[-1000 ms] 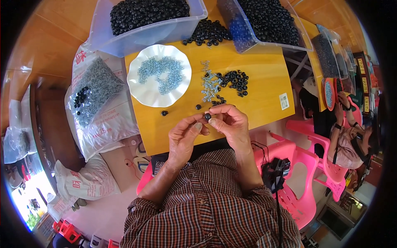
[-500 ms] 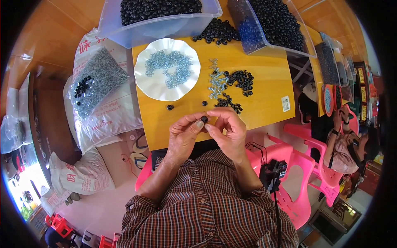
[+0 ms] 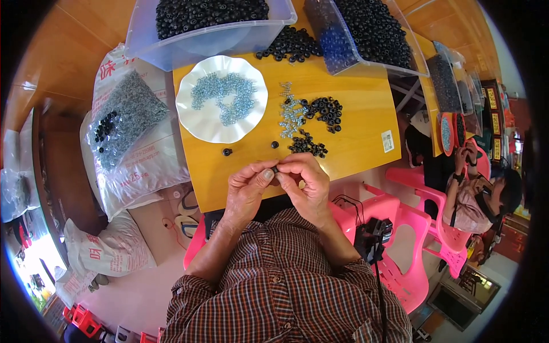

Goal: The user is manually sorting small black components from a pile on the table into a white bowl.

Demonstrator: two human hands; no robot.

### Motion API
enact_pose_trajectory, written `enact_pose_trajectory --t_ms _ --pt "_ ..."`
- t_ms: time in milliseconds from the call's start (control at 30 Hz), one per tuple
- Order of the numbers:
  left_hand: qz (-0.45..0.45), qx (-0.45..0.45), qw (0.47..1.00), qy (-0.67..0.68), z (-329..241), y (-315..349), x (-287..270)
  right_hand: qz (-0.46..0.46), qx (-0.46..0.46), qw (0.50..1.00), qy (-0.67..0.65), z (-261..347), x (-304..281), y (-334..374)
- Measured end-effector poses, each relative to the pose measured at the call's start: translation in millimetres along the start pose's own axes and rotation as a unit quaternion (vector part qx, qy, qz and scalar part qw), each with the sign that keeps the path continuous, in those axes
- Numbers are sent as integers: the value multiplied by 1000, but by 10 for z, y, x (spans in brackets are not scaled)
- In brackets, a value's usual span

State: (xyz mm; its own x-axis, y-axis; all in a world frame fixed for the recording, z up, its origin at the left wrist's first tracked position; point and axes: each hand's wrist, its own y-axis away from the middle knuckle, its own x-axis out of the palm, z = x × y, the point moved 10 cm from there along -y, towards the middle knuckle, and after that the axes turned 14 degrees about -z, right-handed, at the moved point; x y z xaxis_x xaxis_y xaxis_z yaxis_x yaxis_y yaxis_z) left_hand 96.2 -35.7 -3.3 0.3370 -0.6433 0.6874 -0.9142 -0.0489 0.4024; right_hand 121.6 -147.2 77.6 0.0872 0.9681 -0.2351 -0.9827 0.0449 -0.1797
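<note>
Head view, the only one; places taken from the white scalloped plate (image 3: 185,127). Just below and right of the plate, my hands close in. Half a second back the black piece (image 3: 275,169) shows plainly in my left pinch; now it is mostly covered, fingertips of both hands meeting around it.

Left hand (image 3: 247,185): thumb and forefinger nipped together on the piece, other fingers curled under. Right hand (image 3: 306,184): thumb and forefinger brought together at the piece's right side, a loop behind the tips. Whether a clear bit is caught in there too, I cannot tell; the fingers hide it.

Loose pieces look unchanged: one black piece (image 3: 227,152) just below the plate, another (image 3: 274,144) to its lower right. Further right of the plate, clear bits (image 3: 292,118) lie against a black cluster (image 3: 326,112), with a second black cluster (image 3: 307,145) below. Clear bits (image 3: 229,90) also lie on the plate.

My reading: handwork on this one piece is under way, now two-handed, and unfinished.
</note>
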Motion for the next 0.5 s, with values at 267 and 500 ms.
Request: enact_pose_trajectory --t_ms 267,500 --pt "17 0 1000 27 47 -24 -16 -22 13 999 -26 19 -46 11" --pt "23 -3 1000 20 40 -22 15 -20 -8 1000 1 86 -70 -3"
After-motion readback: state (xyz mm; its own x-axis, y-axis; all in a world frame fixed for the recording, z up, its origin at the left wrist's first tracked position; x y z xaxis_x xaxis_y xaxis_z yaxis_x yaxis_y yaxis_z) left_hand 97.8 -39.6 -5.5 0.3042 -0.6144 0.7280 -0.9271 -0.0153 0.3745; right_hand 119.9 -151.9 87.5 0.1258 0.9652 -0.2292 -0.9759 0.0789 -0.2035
